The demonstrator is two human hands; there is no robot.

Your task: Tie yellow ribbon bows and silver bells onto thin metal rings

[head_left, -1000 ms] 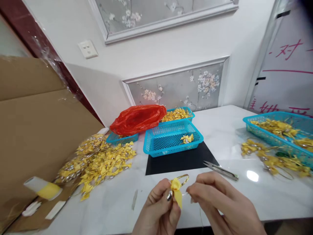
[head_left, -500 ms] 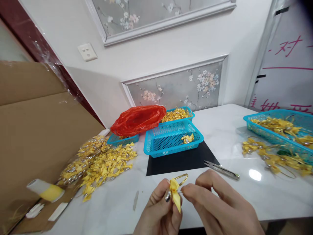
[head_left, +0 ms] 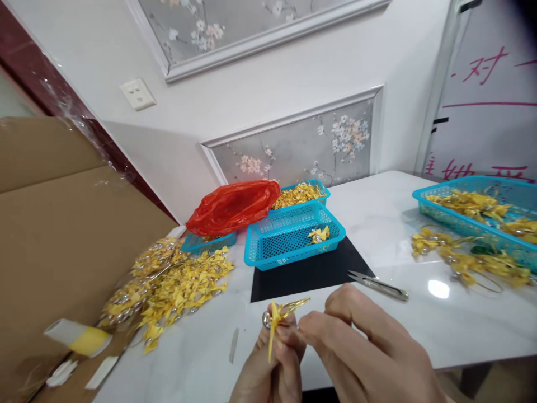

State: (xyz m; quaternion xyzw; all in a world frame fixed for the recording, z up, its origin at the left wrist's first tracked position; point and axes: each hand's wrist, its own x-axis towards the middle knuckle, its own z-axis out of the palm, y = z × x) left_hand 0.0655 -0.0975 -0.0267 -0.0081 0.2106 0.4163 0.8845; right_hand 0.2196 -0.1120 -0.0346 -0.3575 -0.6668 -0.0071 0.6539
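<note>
My left hand (head_left: 268,370) pinches a yellow ribbon bow (head_left: 274,326) near the front edge of the table. A shiny silver bead (head_left: 266,319) sits on the bow's left side, and a gold loop (head_left: 296,305) sticks out to the right. Close beside it, my right hand (head_left: 364,341) has its thumb and forefinger pressed together, apparently on something thin by the bow, too small to make out. Thread snips (head_left: 380,285) lie on the table just beyond my right hand.
A blue basket (head_left: 251,257) with a few bows stands on a black mat (head_left: 310,280). Behind it are a red plastic bag (head_left: 230,207) and another basket. Piled bows (head_left: 184,291) lie left beside cardboard (head_left: 79,235). More bows (head_left: 470,260) lie near the right basket (head_left: 423,207).
My left hand has turned the bow edge-on and shifted it slightly left, with the bead now on the far left. My right hand has followed to the left, still pinching.
</note>
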